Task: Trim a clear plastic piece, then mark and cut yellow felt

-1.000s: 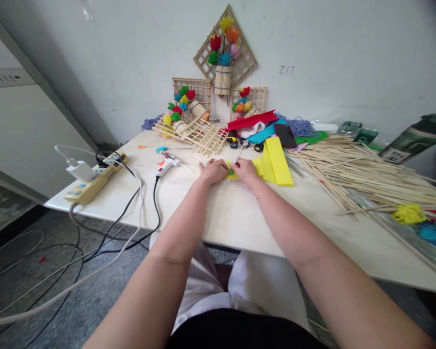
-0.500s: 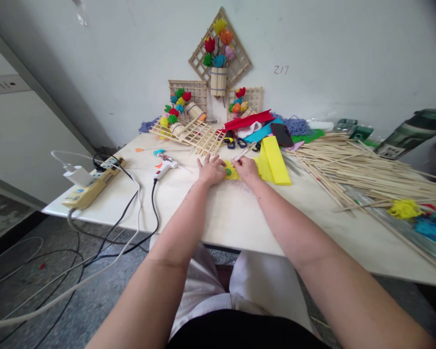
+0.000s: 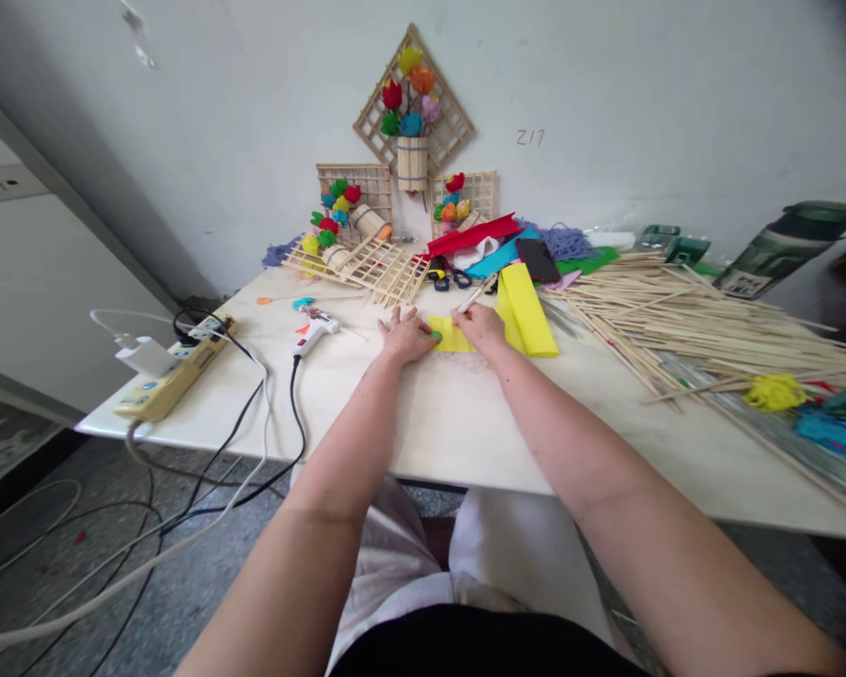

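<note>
Material [image 3: 451, 331] in bright yellow lies on the table [image 3: 479, 423], its flat part between the two hands and its folded end just to the right of the right hand [image 3: 480, 327]. The left hand [image 3: 403, 337] rests at the left end of the flat part, fingers spread apart, its right side at a small green piece [image 3: 435, 337]. That piece is partly covered, so whether the fingertips press it down or only touch its edge is hard to say. The right hand grasps a white pen [image 3: 477, 293] between thumb and fingers, the shaft slanting up toward the far right.

Left of the hands lies a white glue gun [image 3: 315, 333], its black cord running over the near edge; farther left sits a power strip [image 3: 159, 390]. On the far side lie scissors [image 3: 439, 279], a flat lattice [image 3: 384, 268] and a dark phone [image 3: 536, 260]. Thin wooden sticks [image 3: 677, 310] spread across the right, near a bottle [image 3: 786, 252].
</note>
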The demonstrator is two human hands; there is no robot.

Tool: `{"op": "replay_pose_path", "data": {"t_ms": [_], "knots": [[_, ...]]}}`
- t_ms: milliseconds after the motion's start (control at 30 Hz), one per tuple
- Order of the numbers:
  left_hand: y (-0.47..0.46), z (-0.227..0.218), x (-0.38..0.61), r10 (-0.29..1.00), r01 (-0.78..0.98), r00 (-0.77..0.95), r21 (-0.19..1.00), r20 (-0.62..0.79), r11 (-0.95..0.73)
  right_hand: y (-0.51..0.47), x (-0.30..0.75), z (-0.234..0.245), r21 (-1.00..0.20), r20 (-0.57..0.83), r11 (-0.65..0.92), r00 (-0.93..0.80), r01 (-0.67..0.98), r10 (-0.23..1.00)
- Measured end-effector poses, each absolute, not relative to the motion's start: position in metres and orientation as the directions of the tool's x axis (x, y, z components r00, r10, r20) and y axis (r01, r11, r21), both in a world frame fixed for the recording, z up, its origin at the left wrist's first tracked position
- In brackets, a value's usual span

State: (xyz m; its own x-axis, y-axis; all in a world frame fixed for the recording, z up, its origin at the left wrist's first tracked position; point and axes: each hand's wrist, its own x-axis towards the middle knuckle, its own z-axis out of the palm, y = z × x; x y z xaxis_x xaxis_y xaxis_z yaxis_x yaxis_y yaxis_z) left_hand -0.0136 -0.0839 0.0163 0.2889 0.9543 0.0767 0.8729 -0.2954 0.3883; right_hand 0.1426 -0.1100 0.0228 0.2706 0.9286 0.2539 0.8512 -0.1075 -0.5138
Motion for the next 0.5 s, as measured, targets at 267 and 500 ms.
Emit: {"op": "replay_pose_path", "data": {"t_ms": [267,500], "knots": [[-0.0785,0.0129,-0.0150,0.958,0.840,0.276,0.466,0.074,-0.278,-0.1088,0.1424,0.0182,-0.516,0.281,-0.047,0.221,0.855,0.934],[-0.0789,0.0151,-0.0158,0.976,0.697,0.134,0.684,0.171,-0.216,-0.1102,0.1397,0.0170,-0.502,0.284,0.005,0.159,0.865,0.946]]}}
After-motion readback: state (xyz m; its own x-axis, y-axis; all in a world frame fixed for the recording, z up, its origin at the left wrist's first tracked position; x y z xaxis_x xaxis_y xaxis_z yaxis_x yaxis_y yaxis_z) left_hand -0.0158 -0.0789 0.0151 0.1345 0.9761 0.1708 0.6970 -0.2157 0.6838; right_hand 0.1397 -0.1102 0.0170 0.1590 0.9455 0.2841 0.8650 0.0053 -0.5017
